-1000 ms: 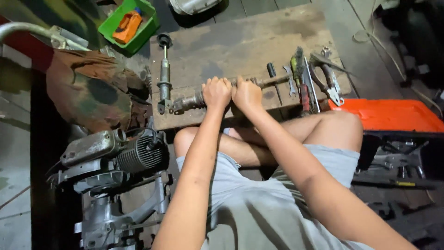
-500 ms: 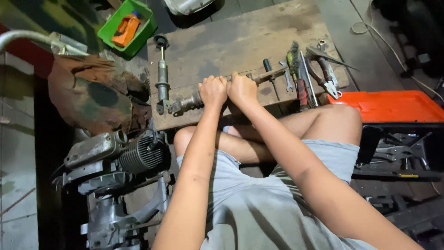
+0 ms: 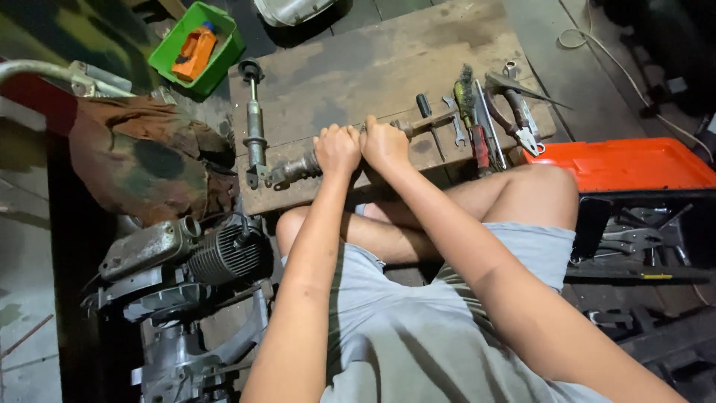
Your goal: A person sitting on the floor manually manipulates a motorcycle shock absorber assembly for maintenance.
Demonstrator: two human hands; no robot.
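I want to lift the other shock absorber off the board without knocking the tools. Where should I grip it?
Grip the shock absorber around its slim middle rod, coming from the left: it lies flat along the wooden board's left edge, eyelet ends bulkier, and that side faces away from both hands.

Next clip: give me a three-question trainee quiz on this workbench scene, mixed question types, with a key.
1. True or false: the left hand and the right hand grip the same long metal shaft, side by side.
2. Multiple choice: what lies in the green bin? A) an orange container B) a wire brush C) pliers
3. Short answer: which way does the shock absorber lie relative to the shaft?

Key
1. True; both fists close around it, touching each other.
2. A.
3. Roughly crosswise, left of the hands on the wooden board.
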